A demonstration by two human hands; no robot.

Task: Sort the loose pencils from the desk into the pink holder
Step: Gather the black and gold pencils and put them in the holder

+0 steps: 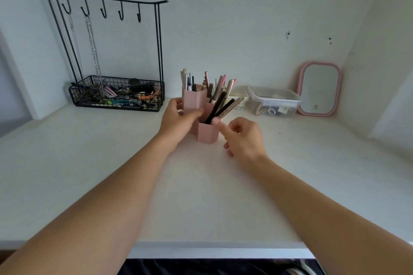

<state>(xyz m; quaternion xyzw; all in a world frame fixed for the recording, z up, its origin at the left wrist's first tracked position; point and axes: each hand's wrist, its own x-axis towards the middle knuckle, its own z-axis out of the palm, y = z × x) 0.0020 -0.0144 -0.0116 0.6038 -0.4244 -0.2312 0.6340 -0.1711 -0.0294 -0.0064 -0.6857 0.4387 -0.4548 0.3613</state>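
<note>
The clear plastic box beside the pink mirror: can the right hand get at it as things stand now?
Probably yes. The right hand holds nothing, and the bare desk between it and the clear plastic box looks free.

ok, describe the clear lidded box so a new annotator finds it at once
Start at the back of the white desk, where it meets the wall, and look right of the pink holder. The clear lidded box sits there, just left of the pink-framed mirror leaning on the wall. It is the only see-through container; small items show through its sides.
</note>
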